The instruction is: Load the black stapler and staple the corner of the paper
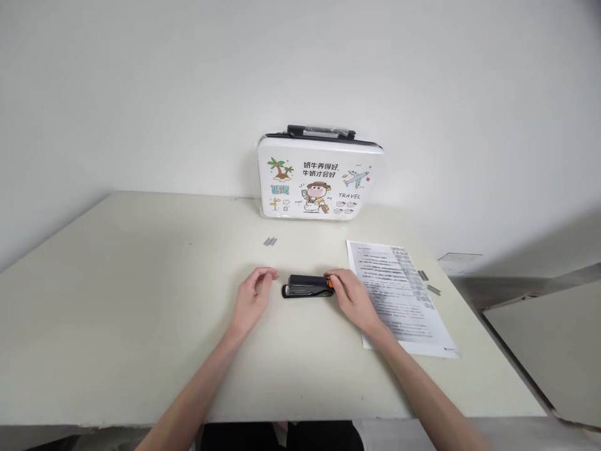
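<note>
A black stapler (pixel 306 286) with an orange rear end lies on its side on the pale table (pixel 141 300), in front of me. My right hand (pixel 351 297) grips its orange end with curled fingers. My left hand (pixel 253 295) hovers just left of the stapler's front, fingers loosely curled with nothing in them, not touching it. A printed paper sheet (pixel 399 294) lies flat to the right of my right hand.
A white case (pixel 319 178) with cartoon pictures and a black handle stands against the wall at the back. Staple strips lie on the table: one (pixel 270 242) behind the stapler, two (pixel 428 283) right of the sheet. The table's right edge drops off beside the sheet.
</note>
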Motion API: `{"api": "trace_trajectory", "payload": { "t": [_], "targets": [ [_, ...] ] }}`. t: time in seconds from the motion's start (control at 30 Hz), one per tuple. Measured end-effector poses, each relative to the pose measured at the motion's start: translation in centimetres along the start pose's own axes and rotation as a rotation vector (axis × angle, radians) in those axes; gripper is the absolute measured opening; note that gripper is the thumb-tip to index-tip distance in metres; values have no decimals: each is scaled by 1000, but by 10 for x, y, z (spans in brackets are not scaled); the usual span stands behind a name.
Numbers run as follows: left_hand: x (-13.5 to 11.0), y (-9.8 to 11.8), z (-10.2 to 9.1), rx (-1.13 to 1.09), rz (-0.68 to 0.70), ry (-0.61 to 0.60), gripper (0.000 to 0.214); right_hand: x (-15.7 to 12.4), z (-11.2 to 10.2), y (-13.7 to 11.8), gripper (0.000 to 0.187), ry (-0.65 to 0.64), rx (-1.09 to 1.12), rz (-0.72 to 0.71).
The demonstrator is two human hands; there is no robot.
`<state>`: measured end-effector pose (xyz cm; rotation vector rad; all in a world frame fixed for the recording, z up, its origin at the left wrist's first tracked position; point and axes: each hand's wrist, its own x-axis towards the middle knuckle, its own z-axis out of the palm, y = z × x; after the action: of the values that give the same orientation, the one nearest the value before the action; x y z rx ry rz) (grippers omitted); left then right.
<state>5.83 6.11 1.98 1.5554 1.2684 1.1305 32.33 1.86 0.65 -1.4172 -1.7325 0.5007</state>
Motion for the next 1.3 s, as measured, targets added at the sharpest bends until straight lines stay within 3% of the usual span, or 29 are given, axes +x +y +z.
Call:
{"api": "trace_trajectory", "payload": {
  "t": [0.27, 0.6, 0.73, 0.87, 1.0, 1.13, 1.3],
  "targets": [
    [-2, 4, -3, 125, -31, 203, 29, -2, 9, -3, 31, 24, -9, -44],
    [-6, 13, -11, 57, -41, 294, 29, -4, 12, 1, 35, 21, -16, 8],
    [-5, 6, -12, 47, -54, 251, 31, -6, 11, -6, 34, 21, 27, 35],
    [-4, -3, -11, -31, -38, 168, 33, -8, 11, -9, 28, -49, -36, -35],
    [-4, -4, -8, -178, -86, 77, 40, -11, 11, -8, 25, -41, -83, -64],
    [-2, -3, -7, -475, -152, -21, 47, -14, 11, -8, 18, 33, -37, -207],
    [-1, -5, -5, -667, -364, -206, 59, -19, 13, -15, 30, 168, -60, -408]
  ]
}}
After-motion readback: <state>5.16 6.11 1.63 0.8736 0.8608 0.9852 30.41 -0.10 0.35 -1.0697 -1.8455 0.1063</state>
